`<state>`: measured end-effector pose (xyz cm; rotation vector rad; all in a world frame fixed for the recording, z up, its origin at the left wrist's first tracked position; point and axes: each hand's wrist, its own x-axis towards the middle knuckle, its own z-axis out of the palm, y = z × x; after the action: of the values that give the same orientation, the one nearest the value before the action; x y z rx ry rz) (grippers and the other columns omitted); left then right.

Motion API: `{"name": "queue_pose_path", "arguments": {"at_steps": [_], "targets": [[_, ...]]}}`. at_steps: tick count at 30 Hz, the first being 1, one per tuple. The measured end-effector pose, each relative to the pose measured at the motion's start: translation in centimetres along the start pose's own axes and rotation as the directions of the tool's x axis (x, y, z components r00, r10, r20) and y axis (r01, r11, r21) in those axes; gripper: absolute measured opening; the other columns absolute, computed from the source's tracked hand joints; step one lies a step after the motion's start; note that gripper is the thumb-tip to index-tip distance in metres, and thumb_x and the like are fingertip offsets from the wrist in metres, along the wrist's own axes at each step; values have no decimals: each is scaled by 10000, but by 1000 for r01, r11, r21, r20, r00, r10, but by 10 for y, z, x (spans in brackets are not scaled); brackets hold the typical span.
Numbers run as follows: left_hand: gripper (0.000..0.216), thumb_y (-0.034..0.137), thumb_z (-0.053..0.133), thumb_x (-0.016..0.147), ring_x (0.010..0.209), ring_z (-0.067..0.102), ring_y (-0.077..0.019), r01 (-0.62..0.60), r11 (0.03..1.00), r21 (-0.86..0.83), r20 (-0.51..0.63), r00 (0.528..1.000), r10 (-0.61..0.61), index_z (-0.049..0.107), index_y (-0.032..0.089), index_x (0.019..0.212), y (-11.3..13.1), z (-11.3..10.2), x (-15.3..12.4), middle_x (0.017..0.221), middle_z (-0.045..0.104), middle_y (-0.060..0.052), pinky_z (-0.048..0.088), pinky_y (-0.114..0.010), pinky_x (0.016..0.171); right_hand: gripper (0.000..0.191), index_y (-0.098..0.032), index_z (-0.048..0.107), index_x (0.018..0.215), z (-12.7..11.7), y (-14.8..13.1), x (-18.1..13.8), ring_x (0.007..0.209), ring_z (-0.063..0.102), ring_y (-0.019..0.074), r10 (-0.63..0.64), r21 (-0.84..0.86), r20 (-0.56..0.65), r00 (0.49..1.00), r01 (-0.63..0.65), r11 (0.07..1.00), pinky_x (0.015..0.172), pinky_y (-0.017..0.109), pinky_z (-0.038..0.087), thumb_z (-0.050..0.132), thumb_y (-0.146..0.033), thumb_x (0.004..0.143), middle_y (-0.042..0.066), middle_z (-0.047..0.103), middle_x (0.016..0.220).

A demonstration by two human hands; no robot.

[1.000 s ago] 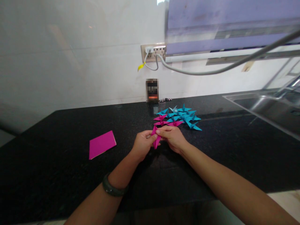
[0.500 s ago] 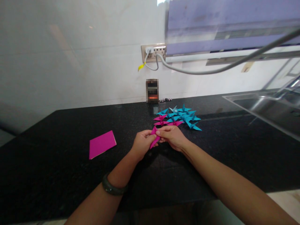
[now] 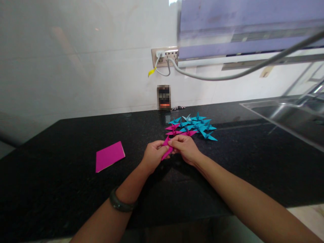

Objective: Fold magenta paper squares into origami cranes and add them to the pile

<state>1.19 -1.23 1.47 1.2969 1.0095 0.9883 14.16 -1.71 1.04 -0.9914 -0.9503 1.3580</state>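
A partly folded pink paper piece [image 3: 167, 150] is pinched between both of my hands just above the black countertop [image 3: 63, 141]. My left hand [image 3: 153, 156] grips its left side with closed fingers; a dark bracelet sits on that wrist. From the right, my right hand [image 3: 184, 147] pinches the top of the paper. Just behind my hands lie several folded paper cranes, blue ones [image 3: 199, 125] and pink ones [image 3: 174, 129].
A stack of pink paper squares [image 3: 109, 156] lies on the counter to the left. A small dark object [image 3: 164, 97] leans on the white wall under a socket plate [image 3: 164, 56] with cables. A steel sink [image 3: 291, 116] is at the right.
The lower tip of the pink paper has swung from pointing down to pointing down-left as my fingers turn it. Hands stay in the same spot.
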Motion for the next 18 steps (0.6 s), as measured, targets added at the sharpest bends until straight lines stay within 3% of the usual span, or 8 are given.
{"name": "queue_pose_path", "arguments": {"at_steps": [6, 18], "targets": [[93, 204, 581, 630, 407, 493, -78, -7, 1000, 22, 43, 999, 6, 623, 122, 643, 1, -2, -1, 535, 611, -5, 389, -194, 420, 206, -126, 624, 637, -3, 0, 0, 378, 466, 36, 31, -13, 107, 994, -29, 999, 400, 166, 394, 740, -273, 549, -35, 583, 494], [120, 228, 568, 662, 396, 464, -65, 25, 1000, -12, 133, 991, -23, 614, 120, 641, -2, -5, 0, 545, 604, -5, 361, -189, 406, 218, -113, 602, 562, -7, 0, 1, 343, 452, 30, 13, -15, 143, 990, -11, 1000, 344, 134, 357, 762, -260, 545, -37, 556, 435]]}}
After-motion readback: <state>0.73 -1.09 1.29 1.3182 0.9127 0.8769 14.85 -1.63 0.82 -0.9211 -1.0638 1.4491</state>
